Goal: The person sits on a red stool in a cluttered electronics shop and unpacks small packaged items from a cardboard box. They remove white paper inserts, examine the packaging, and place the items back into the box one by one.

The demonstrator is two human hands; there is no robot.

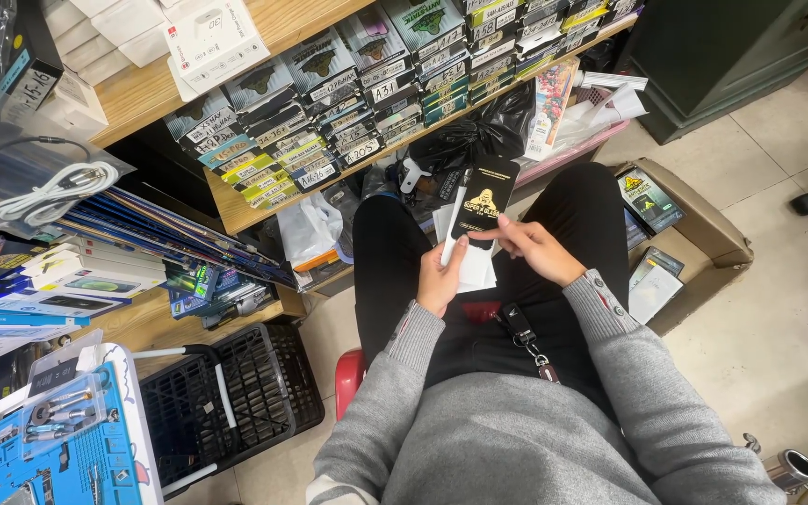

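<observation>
Both hands' fingers (461, 245) grip a black packet (483, 198) between wooden shelves (236, 210) and cardboard box (703, 234).

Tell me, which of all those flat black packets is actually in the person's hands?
The black packet with a gold emblem, raised above the lap. The left hand holds it with white sheets; the right hand touches it. The other black packets lie in the cardboard box.

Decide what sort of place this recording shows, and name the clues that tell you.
Probably a phone accessory or repair shop's stock corner: wooden shelves stacked with rows of labelled flat packets, a coiled white cable, and a blue tool mat with small tools.
</observation>
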